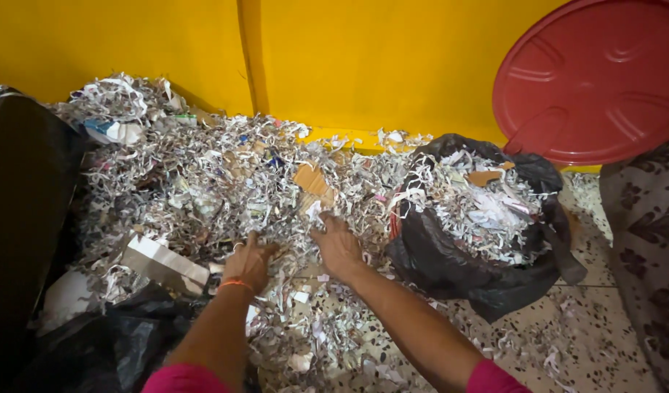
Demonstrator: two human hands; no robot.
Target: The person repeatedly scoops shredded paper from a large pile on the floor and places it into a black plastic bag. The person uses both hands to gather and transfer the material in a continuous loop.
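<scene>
Pink sleeves at the bottom edge, both my forearms reaching forward. Left hand (248, 263), orange band at the wrist, lies palm-down with fingers loosely spread on the shredded paper (203, 182); right hand (339, 247) likewise spread, pressing into the same heap. Neither hand pinches anything that I can see. Speckled floor (603, 327) shows bare patches near me, thin scraps scattered. Black bag (480, 276) to my right sits open, heaped about full with shreds. Bulk of the pile remains unbagged against the yellow wall (349, 65). Red round lid (596, 80) leans at the far right.
</scene>
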